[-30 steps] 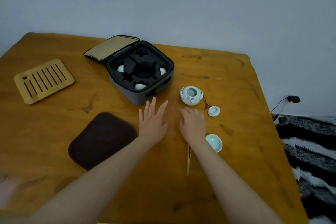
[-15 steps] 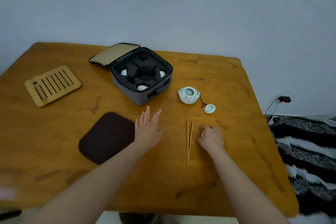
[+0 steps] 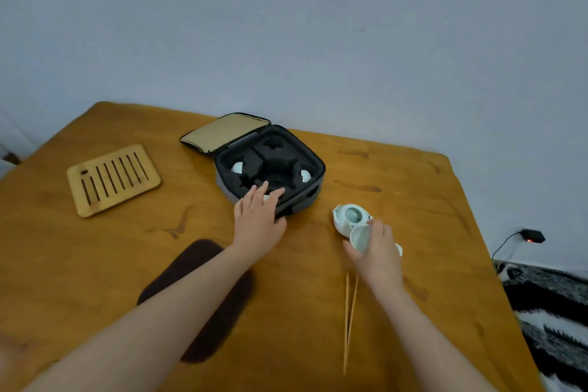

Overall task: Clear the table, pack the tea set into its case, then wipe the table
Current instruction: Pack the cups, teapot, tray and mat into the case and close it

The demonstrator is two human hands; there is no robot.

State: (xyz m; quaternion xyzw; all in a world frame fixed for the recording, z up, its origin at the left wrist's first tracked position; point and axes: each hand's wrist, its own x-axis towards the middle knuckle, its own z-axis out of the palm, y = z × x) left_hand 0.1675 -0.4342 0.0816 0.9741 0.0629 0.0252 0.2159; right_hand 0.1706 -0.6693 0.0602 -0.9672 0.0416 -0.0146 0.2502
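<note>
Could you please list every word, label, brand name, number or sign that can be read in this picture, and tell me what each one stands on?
None: no readable text appears anywhere in the head view.
The case, bamboo tray, teapot, cup and dark cloth show plain surfaces with no print or logo.
The wall adapter shows only a red light; any marking on it is too small to tell.

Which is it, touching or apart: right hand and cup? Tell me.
Touching. The head view shows the right hand gripping the cup, fingers curled round it.
</note>
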